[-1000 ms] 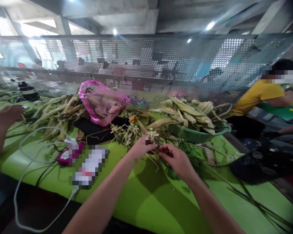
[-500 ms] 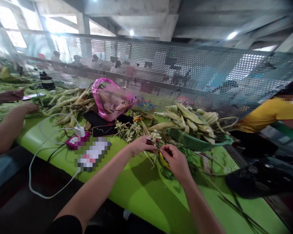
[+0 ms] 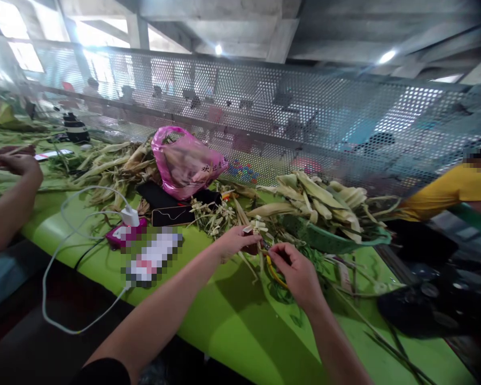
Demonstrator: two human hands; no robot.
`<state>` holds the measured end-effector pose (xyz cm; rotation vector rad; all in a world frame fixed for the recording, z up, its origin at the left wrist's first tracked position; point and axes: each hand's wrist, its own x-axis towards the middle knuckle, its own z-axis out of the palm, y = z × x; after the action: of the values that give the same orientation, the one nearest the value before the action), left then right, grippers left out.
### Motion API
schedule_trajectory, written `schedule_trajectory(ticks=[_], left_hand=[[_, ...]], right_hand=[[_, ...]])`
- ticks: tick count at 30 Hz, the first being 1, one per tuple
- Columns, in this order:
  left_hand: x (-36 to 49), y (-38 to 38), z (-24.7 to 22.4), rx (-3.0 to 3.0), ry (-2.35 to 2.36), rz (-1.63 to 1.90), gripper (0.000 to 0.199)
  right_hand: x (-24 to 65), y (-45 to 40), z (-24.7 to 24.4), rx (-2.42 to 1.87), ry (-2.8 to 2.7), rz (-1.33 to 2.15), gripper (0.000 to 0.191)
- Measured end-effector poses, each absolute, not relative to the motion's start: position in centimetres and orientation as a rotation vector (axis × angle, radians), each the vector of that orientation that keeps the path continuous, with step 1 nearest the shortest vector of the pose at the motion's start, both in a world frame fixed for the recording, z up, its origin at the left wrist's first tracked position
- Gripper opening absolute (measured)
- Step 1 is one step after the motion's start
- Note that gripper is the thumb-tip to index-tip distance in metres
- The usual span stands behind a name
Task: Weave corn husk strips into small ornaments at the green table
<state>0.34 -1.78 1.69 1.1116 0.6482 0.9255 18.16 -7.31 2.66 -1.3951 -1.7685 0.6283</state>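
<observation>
My left hand (image 3: 240, 241) pinches a small pale flower-like bundle of folded husk (image 3: 258, 224) above the green table (image 3: 224, 299). Just to its right, the fingers of my right hand (image 3: 291, 262) are pinched close to the bundle's underside; what they hold is too small to make out. A yellow curved handle (image 3: 276, 271) shows beside my right fingers. Behind my left hand lies a heap of small pale husk pieces (image 3: 214, 214). Green strands (image 3: 284, 291) rest on the table below my right hand.
A green basket (image 3: 336, 243) holds corn husks (image 3: 316, 200). Further left are a pink plastic bag (image 3: 180, 166), a phone (image 3: 156, 256) with a white cable, a magenta box (image 3: 124, 232) and a black bottle (image 3: 76, 128). Another person's hands (image 3: 18, 160) work at far left; a dark bag lies right.
My two hands stay together at the bundle, with only slight finger shifts. At far left, the other person's hands have moved left and now hold a pale strip. The view has shifted slightly.
</observation>
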Motion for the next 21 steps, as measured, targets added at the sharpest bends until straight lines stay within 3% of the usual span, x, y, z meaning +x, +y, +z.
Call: schedule_trajectory(ticks=[10, 14, 18, 21], left_hand=[[0.17, -1.65, 1.85, 1.138, 0.569, 0.843, 0.038], [0.17, -1.74, 1.87, 0.983, 0.633, 0.904, 0.042], [0.19, -1.77, 1.84, 0.957, 0.636, 0.898, 0.044], [0.25, -1.66, 1.68, 0.967, 0.636, 0.91, 0.046]], right_hand=[[17.66, -7.49, 2.8, -1.346, -1.726, 0.663, 0.017], [17.67, -7.61, 3.08, -1.192, -1.867, 0.395, 0.026], [17.53, -7.82, 3.24, -1.129, -1.955, 0.224, 0.009], [17.48, -7.89, 3.17, -1.183, -1.95, 0.165, 0.009]])
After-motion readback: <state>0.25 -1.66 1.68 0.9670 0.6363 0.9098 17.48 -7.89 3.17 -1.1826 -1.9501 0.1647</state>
